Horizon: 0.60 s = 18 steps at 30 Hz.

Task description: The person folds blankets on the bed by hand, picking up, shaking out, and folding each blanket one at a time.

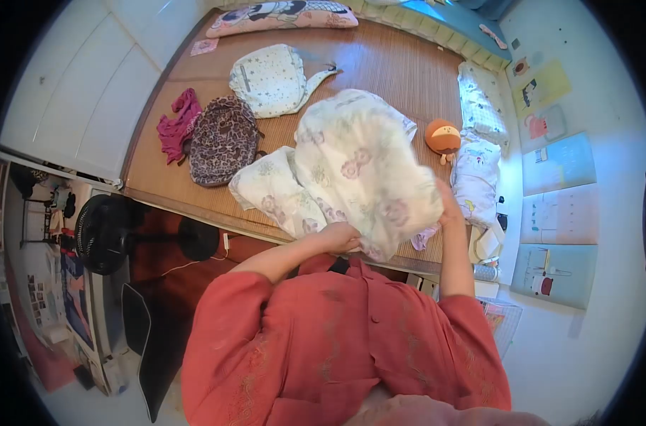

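Note:
A white quilt (365, 153) with a faded floral print lies bunched over the near middle of the bed mat, its near part raised and slightly blurred. My left hand (340, 238) is closed on the quilt's near edge, at the lower left of the bundle. At the bundle's right side, my right hand (447, 204) grips the quilt too, its fingers partly hidden by the fabric. One flap of the cloth spreads to the left, close to a leopard-print backpack (225, 140).
On the bamboo mat (401, 60) are a white star-patterned bag (269, 79), magenta clothing (177, 126), a long printed pillow (284, 19) and an orange plush toy (443, 136). White pillows (477, 174) line the right edge. A black fan (102, 234) stands at the left.

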### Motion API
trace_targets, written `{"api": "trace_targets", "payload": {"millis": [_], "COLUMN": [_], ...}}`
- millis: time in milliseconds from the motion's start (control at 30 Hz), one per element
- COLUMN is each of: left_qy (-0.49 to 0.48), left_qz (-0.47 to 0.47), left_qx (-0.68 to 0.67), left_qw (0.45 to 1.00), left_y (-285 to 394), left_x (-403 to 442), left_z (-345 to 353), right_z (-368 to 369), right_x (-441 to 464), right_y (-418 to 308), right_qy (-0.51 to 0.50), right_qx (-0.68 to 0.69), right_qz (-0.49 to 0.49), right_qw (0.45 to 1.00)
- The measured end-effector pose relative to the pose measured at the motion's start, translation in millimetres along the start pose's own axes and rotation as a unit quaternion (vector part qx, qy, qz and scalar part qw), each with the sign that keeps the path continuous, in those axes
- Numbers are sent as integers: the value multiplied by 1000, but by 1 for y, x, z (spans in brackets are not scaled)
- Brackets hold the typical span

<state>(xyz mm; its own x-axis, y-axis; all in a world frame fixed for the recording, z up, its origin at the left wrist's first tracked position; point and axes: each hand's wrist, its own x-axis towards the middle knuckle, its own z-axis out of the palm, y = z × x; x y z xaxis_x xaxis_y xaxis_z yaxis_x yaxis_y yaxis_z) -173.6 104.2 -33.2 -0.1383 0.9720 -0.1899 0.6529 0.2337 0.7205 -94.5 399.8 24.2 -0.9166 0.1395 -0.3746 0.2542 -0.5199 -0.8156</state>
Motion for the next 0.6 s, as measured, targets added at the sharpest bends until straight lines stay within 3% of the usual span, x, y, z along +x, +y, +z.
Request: {"api": "trace_targets", "payload": {"millis": [67,133,233,300,333,400,433,467,567,600], "left_qy": [63,56,154,235,297,288,273,257,288,312], "left_qz": [-15,-30,-170,-256,-273,-353,-396,-438,-417,-403], "left_qx": [-104,-131,-100,-49,-10,33,23,12,81,114], "left_qw": [992,989,968,936,915,890,877,861,858,853], "left_y": [-21,-49,-102,-141,-159,-196,-203,-209,-257,-271], "left_x": [12,17,5,-16,-30,-51,-56,-58,-53,-46], "left_z": [27,52,71,67,62,40,19,-4,-29,-30], "right_z": [3,-7,-26,-27,-80,-159,-156,-141,-104,-103], "right_x": [3,-3,-12,-15,-23,-2,3,10,38,47], "right_y": [32,57,76,80,113,178,181,181,202,209], "right_qy": [14,27,96,199,196,77,119,120,300,301], "right_qx": [-4,-6,31,128,130,182,89,86,-99,-100], "right_qz": [35,77,140,203,213,268,289,296,252,259], "right_qw": [999,997,985,950,948,943,946,944,915,912]}}
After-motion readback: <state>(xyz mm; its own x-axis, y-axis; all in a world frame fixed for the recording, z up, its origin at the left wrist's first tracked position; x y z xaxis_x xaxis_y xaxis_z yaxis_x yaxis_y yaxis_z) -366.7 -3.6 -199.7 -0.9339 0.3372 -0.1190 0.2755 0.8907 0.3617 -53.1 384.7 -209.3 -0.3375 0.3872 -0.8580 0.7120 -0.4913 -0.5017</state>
